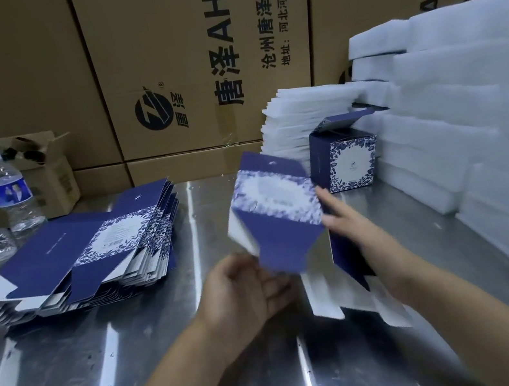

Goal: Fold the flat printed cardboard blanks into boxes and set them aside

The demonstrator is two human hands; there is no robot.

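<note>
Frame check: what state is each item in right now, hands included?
Held blank: partly folded, in both hands.
Left hand: grips its lower flap.
Right hand: fingers straight against its side.
Stack: flat, unfolded.
Box: upright, lid flap open.
Bottle: upright, capped.
Carton: open.

middle carton [180,12]: "唐泽AH4.", "沧州唐泽通信", "地址:河北河间经济" | right carton [382,0]: "AH4." | water bottle [8,193] label: print too small to read
</note>
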